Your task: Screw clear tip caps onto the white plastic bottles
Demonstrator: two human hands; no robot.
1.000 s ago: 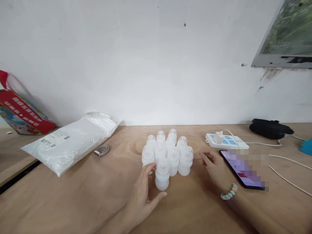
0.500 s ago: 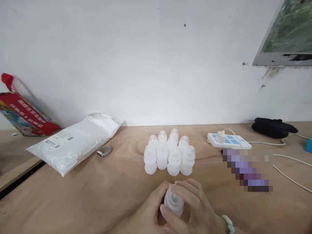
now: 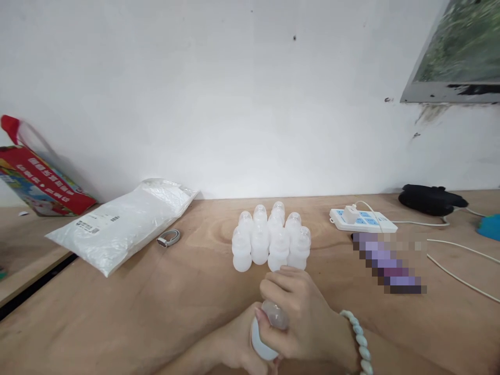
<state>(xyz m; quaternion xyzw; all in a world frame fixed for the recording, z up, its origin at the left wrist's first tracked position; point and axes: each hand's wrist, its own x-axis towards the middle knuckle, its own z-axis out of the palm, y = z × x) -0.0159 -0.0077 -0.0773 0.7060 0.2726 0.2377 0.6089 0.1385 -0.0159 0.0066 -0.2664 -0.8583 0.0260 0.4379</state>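
Near the front edge of the view, my left hand (image 3: 244, 338) is wrapped around the body of a small white plastic bottle (image 3: 261, 339). The bottle leans in the grip, and its lower part is partly covered by fingers. My right hand (image 3: 295, 307) closes over the clear domed cap (image 3: 275, 314) at the bottle's upper end, with thumb and fingers around it. Just beyond my hands stands a tight group of several similar white bottles (image 3: 259, 242) with clear domed caps. A beaded bracelet (image 3: 360, 341) circles my right wrist.
On the wooden table (image 3: 156, 302) lie a white plastic mailing bag (image 3: 125, 224) and a watch-like band (image 3: 169, 238) at left. A red carton (image 3: 50, 187) stands farther left. At right are a power strip (image 3: 363, 221), a blurred-out flat object (image 3: 386, 263), cables and a black case (image 3: 432, 199).
A clear domed cap now shows at the bottle's top, where a ridged white neck showed before. My right hand has turned and closed over it. The view has shifted slightly.
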